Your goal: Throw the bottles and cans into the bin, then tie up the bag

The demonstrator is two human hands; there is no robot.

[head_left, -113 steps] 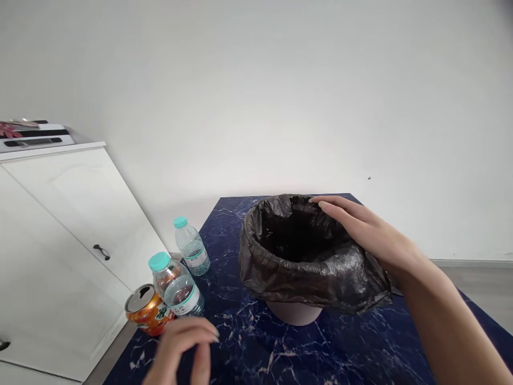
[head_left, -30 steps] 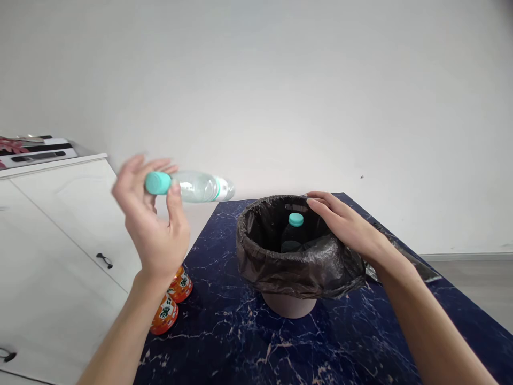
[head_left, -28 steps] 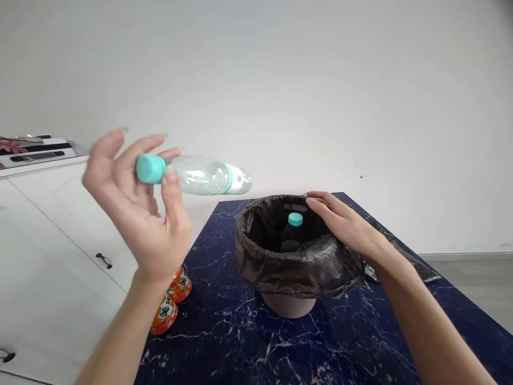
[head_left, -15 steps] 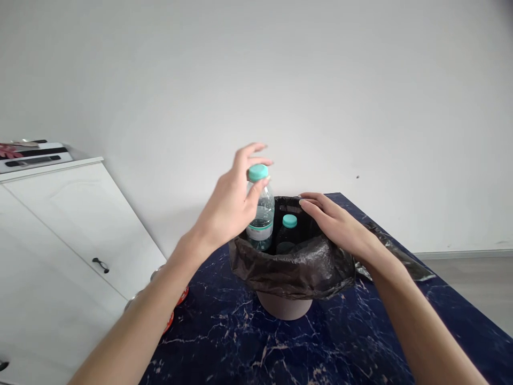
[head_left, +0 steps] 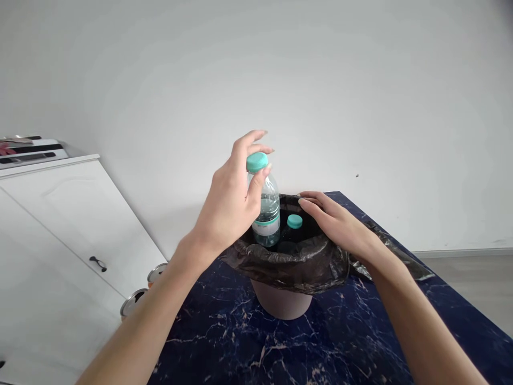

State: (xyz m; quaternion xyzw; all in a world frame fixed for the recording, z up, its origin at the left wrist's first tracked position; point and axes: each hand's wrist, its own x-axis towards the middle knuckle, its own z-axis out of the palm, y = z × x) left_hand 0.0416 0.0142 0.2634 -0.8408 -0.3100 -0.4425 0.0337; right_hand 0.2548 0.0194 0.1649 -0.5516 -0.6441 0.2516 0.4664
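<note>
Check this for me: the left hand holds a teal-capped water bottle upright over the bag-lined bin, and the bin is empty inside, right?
Not quite. In the head view the bin already holds another bottle. The rest stands: the left hand holds the water bottle upright over it.

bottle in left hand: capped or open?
Capped: a teal cap sits on the bottle gripped by the left hand.

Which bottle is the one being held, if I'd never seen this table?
Find the bin lined with a black bag on the dark blue marbled table. The held bottle stands tall above its rim, pinched near its teal cap by the left hand; the other bottle sits lower inside.
</note>
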